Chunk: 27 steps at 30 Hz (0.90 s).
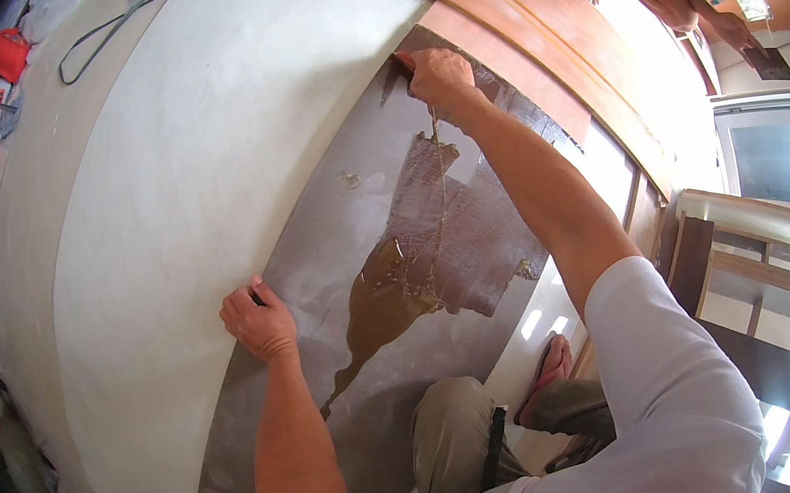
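Far out over a dark grey-brown sheet (pixel 313 227), my right hand (pixel 443 78) is closed round a red-edged spreader (pixel 405 62), mostly hidden by the fingers. Amber-brown glue (pixel 384 298) lies in a puddle on the sheet, with a tail running toward me. A thin string of glue stretches from the puddle up toward my right hand. Between the puddle and the right edge, a patch is smeared with glue. My left hand (pixel 260 321) rests at the sheet's left edge, fingers curled; a dark spot shows between them, and I cannot make out what it is.
A large pale panel (pixel 166 177) lies left of the sheet. My knee (pixel 453 418) is on the sheet's near side. At the upper right, another person's hand (pixel 734 32) holds a dark flat blade (pixel 772 64). A wooden frame (pixel 776 261) stands at right.
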Tool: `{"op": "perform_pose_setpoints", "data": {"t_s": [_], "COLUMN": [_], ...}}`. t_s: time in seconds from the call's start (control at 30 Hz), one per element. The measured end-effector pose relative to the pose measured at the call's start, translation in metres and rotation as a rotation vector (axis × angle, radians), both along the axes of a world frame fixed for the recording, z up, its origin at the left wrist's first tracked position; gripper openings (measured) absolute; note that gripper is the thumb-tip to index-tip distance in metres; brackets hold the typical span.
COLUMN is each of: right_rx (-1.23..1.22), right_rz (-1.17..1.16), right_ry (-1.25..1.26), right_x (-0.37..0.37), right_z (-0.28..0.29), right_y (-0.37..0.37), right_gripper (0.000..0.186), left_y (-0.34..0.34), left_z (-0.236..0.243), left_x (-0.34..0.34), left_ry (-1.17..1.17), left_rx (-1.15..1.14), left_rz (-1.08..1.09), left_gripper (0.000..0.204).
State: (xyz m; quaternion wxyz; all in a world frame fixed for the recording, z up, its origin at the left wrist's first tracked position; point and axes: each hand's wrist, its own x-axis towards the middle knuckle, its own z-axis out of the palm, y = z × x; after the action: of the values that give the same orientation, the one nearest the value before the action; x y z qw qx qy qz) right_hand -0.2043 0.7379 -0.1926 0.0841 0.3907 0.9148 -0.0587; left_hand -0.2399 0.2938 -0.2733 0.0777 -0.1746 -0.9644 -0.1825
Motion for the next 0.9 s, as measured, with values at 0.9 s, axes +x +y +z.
{"op": "perform_pose_setpoints", "data": {"t_s": [0.9], "right_rx": [-0.035], "right_rz": [0.571], "right_ry": [0.312], "right_x": [0.067], "right_z": [-0.021], "right_y": [-0.225], "right_gripper": [0.041], "left_y": [0.004], "left_z": [0.007], "left_x": [0.001], "left_ry": [-0.032], "left_rx": [-0.007], "left_rz": [0.03], "left_gripper": [0.031]}}
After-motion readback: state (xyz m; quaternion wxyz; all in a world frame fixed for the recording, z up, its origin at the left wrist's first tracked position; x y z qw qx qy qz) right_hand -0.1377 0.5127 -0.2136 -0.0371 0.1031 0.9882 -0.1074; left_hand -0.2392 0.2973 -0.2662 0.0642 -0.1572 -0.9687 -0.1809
